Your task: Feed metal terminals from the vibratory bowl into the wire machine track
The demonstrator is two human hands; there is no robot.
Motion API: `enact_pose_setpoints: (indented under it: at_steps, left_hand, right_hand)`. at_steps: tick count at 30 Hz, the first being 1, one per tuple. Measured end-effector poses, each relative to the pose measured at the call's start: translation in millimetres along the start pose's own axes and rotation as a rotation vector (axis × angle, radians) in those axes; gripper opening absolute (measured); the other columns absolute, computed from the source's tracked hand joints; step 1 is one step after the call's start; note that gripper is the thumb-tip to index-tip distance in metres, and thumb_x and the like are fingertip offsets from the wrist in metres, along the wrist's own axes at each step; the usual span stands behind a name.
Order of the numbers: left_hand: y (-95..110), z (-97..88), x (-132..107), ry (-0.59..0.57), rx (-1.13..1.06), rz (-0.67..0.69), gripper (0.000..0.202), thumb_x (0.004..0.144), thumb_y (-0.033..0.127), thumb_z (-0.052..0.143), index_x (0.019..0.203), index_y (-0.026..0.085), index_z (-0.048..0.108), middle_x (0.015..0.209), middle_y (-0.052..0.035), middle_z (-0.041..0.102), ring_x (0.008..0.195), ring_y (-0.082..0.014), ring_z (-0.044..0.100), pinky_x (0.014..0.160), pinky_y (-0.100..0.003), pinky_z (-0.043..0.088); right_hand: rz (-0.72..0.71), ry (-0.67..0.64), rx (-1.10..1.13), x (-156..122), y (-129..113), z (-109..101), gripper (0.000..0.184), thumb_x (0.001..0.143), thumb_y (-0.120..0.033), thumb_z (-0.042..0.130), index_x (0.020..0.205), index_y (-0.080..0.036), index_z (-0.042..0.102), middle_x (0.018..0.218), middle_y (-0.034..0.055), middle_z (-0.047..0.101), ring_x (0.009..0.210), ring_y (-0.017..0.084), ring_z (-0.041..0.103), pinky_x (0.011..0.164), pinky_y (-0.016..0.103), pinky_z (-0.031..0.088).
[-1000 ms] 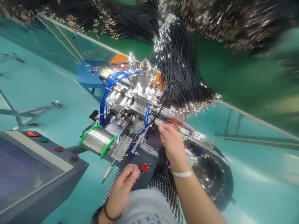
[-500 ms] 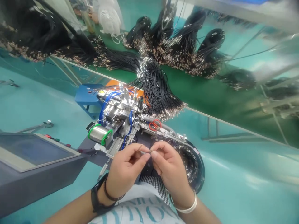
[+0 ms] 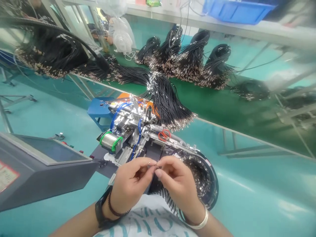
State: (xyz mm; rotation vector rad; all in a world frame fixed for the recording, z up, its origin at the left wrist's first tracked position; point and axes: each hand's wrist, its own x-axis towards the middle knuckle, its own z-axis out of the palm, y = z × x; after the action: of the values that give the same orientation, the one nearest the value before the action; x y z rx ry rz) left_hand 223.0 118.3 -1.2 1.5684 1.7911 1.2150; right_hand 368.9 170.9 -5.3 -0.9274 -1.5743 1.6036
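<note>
My left hand (image 3: pixel 133 181) pinches a small coppery metal piece (image 3: pixel 156 166) between thumb and forefinger; its exact kind is too small to make out. My right hand (image 3: pixel 179 184) meets it from the other side, forefinger and thumb at the same piece, thumb slightly apart from it. Both hands are over the near side of a bench machine (image 3: pixel 133 121) with blue air tubes. Just beyond the fingers lie red-handled scissors (image 3: pixel 164 135) on the machine. Right of my right hand is a round black feeder bowl (image 3: pixel 201 174) full of small metal parts.
A wire spool (image 3: pixel 108 141) with green rims sits on the machine's left. A grey screen console (image 3: pixel 49 164) stands at left. Bundles of black cables (image 3: pixel 168 102) with metal ends lie on the green bench (image 3: pixel 209 102) behind. A blue bin (image 3: pixel 238 11) rests on the shelf above.
The camera view has tilted up, so the scene sits lower. My right thumb has come slightly away from the piece, which shows more plainly between my fingertips.
</note>
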Motion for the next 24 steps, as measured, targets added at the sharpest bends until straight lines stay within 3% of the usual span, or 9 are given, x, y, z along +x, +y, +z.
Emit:
enact_pose_setpoints:
  at_steps: [7, 12, 17, 21, 24]
  left_hand:
    - [6, -2.8, -10, 0.014, 0.093, 0.124, 0.01, 0.084, 0.018, 0.056, 0.086, 0.021, 0.066, 0.061, 0.0064, 0.06, 0.047, -0.003, 0.048, 0.048, -0.011, 0.038]
    - [6, 1.4, -14, -0.017, 0.105, 0.099, 0.01, 0.084, 0.021, 0.057, 0.085, 0.021, 0.066, 0.059, 0.0058, 0.06, 0.048, -0.0039, 0.048, 0.047, -0.012, 0.037]
    - [-1, 12.8, -14, -0.12, -0.009, -0.122, 0.019, 0.085, 0.036, 0.055, 0.086, 0.02, 0.066, 0.063, 0.0028, 0.06, 0.05, -0.0068, 0.05, 0.047, -0.015, 0.04]
    - [-15, 18.5, -11, -0.074, -0.142, -0.375, 0.036, 0.078, 0.054, 0.058, 0.093, 0.021, 0.063, 0.057, 0.0036, 0.051, 0.051, -0.0102, 0.05, 0.049, -0.017, 0.043]
    - [-34, 18.6, -9, -0.04, -0.263, -0.545, 0.051, 0.062, 0.066, 0.066, 0.086, 0.021, 0.065, 0.063, 0.001, 0.057, 0.056, -0.0122, 0.053, 0.051, -0.019, 0.048]
  right_hand:
    - [-0.209, -0.015, -0.245, -7, -3, -3, 0.004, 0.085, -0.022, 0.057, 0.086, -0.019, 0.061, 0.057, -0.0054, 0.051, 0.048, 0.005, 0.042, 0.048, 0.016, 0.034]
    - [-0.14, -0.036, -0.179, -11, -3, -7, 0.007, 0.085, -0.022, 0.055, 0.082, -0.018, 0.059, 0.061, -0.004, 0.052, 0.052, 0.006, 0.042, 0.05, 0.018, 0.033]
    - [0.083, -0.027, 0.211, -8, 12, -6, 0.012, 0.082, -0.028, 0.06, 0.079, -0.017, 0.057, 0.059, -0.0056, 0.047, 0.051, 0.005, 0.039, 0.048, 0.018, 0.03]
    - [0.306, 0.143, 0.657, 4, 42, -5, 0.015, 0.074, -0.026, 0.063, 0.076, -0.018, 0.05, 0.061, -0.0052, 0.05, 0.051, 0.006, 0.044, 0.044, 0.016, 0.026]
    - [0.426, 0.279, 0.878, 13, 70, -15, 0.019, 0.068, -0.023, 0.065, 0.075, -0.019, 0.047, 0.068, -0.0026, 0.057, 0.058, 0.008, 0.054, 0.043, 0.014, 0.029]
